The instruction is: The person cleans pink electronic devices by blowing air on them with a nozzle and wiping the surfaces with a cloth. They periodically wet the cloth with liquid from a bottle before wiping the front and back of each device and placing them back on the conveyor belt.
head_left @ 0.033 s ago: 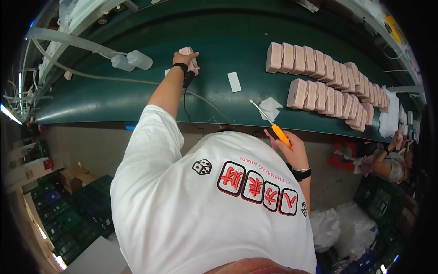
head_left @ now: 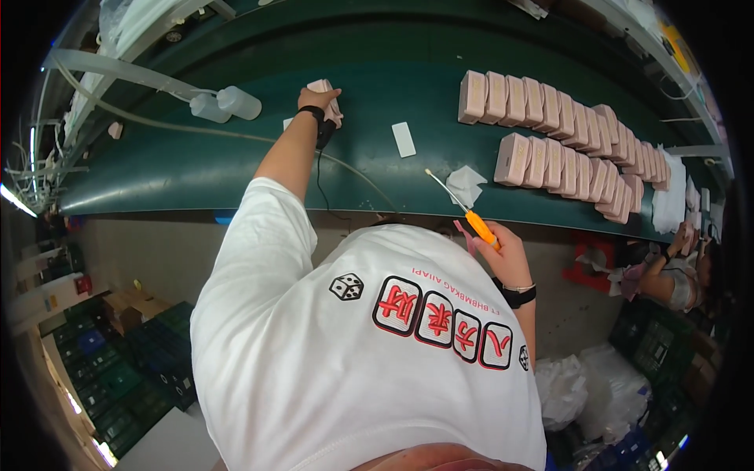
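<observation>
Across the smooth green belt (head_left: 236,169), two translucent plastic bottles (head_left: 224,104) lie at the far left on a pale hose. Just right of them, the left hand (head_left: 318,100) is closed over a pink boxy block (head_left: 328,98) resting on the belt. Bare belt follows, with a white slip (head_left: 404,139) and crumpled tissue (head_left: 465,184). Near the front edge, the right hand (head_left: 503,253) is wrapped round an orange-handled screwdriver (head_left: 463,209). Rightmost, two rows of pink blocks (head_left: 565,129) stand packed together.

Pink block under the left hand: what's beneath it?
The small pink rectangular block rests on the green conveyor belt, with the left hand pressed over it. Whether anything lies between block and belt is hidden by the hand.
</observation>
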Motion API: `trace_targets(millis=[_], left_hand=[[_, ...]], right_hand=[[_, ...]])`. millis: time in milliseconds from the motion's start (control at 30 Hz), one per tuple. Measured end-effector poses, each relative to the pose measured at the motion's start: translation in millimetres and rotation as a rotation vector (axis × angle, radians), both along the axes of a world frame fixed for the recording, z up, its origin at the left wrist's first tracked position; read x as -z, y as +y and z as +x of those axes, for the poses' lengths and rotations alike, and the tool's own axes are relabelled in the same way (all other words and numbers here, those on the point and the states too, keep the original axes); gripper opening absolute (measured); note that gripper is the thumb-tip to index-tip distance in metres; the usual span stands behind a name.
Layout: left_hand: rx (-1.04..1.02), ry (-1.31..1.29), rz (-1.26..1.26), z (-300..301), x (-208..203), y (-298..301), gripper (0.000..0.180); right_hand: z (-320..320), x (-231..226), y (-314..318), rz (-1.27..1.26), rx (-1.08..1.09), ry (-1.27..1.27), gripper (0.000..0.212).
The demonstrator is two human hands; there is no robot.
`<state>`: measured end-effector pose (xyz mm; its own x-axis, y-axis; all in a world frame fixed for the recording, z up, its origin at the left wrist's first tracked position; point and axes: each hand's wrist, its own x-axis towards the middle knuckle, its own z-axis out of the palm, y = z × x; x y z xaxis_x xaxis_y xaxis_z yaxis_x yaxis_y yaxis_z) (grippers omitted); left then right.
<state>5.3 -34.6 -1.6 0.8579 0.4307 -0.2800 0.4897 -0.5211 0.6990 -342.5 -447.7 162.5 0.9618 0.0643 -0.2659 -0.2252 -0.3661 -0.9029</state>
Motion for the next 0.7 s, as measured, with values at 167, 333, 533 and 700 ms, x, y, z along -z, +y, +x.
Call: trace_targets(millis=[167, 333, 533, 700], left_hand=[[0.239, 0.067, -0.606, -17.2, -37.2, -25.4, 0.063], [0.222, -0.037, -1.216, -131.0, -127.5, -57.0, 0.042], [0.155, -0.114, -1.432, -238.2, -141.6, -53.3, 0.047], [0.059, -0.279, -1.154, -300.5, -127.8, -43.7, 0.059]], right_hand=[[15.7, -2.1, 9.3, -0.152, -0.085, -0.116, 0.026], [29.8, -40.2, 11.1, -0.270, -0.134, -0.191, 0.023], [31.1, -81.8, 9.8, -0.354, -0.376, -0.164, 0.024], [30.7, -76.8, 20.2, -0.586, -0.625, -0.195, 0.029]])
